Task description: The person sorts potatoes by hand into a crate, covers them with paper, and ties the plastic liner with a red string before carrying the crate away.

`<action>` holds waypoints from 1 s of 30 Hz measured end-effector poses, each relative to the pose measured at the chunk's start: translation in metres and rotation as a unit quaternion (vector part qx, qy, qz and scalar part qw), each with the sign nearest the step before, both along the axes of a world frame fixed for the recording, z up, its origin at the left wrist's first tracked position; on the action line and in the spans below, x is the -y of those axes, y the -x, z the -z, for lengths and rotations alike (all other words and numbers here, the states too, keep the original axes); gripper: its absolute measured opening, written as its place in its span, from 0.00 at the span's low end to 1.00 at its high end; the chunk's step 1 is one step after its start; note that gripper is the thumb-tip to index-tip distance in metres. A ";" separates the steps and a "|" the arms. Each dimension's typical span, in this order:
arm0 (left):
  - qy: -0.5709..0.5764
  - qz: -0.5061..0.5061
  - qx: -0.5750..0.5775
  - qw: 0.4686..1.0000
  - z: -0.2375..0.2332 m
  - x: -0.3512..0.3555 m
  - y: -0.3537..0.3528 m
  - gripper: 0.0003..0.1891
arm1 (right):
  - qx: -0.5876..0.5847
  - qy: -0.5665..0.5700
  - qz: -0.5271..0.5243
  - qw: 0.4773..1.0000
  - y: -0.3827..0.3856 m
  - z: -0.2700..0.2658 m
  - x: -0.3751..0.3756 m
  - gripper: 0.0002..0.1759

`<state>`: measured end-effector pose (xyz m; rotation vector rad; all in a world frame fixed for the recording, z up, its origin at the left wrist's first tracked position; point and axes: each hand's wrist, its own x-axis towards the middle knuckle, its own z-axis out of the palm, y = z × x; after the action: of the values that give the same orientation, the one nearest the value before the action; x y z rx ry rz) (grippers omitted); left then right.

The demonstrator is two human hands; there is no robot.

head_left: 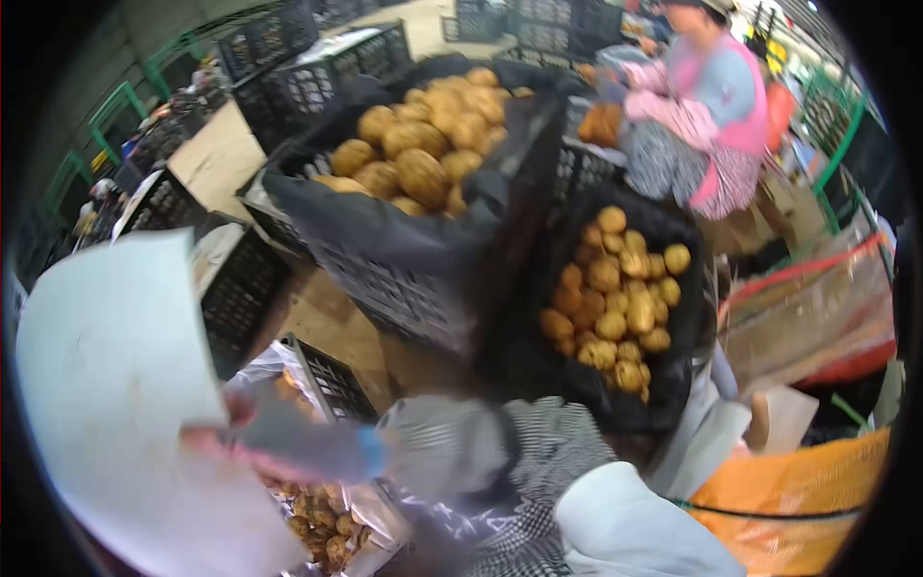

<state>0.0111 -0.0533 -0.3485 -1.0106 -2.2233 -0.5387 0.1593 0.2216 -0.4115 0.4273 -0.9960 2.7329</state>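
My left hand (236, 438), blurred by motion, grips the edge of a large pale white sheet (115, 385) on the left side of the view. A grey covering and a blue band (369, 452) show on that arm. Under the hand, small potatoes (322, 524) lie in a crate (336, 380) lined with clear plastic, partly hidden by the sheet and arm. My right hand cannot be made out. Checked cloth (548, 442) lies over my lap, beside a pale blue-white fabric shape (625, 524).
Large potatoes (423, 144) fill a black-lined crate (385, 274) ahead. Smaller potatoes (615, 288) sit in another dark-lined crate (663, 404). A co-worker in pink (731, 106) sits behind it. An orange sack (798, 500) lies at the right; dark crates (236, 288) stand left.
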 end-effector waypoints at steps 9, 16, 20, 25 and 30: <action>-0.298 0.526 0.360 0.711 -0.107 -0.263 0.075 0.23 | 0.019 -0.440 0.589 0.677 -0.080 -0.147 -0.205 0.17; -0.144 0.388 0.374 0.830 -0.016 -0.385 0.070 0.27 | 0.333 -0.513 0.526 0.591 -0.089 -0.050 -0.387 0.17; -0.011 0.391 0.150 0.908 0.037 -0.419 0.063 0.27 | 0.278 -0.568 0.537 0.559 -0.091 0.003 -0.389 0.21; 0.098 0.380 0.114 0.913 0.053 -0.432 0.061 0.21 | 0.411 -0.662 0.535 0.326 -0.067 -0.016 -0.339 0.25; 0.173 0.358 0.150 0.905 0.029 -0.437 0.065 0.25 | 0.451 -0.651 0.550 0.266 -0.061 -0.019 -0.337 0.28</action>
<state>-0.0534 0.3841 -0.3771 -2.0903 -2.2006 -0.6513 0.2204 0.5583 -0.3926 -1.3305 -2.1780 0.0965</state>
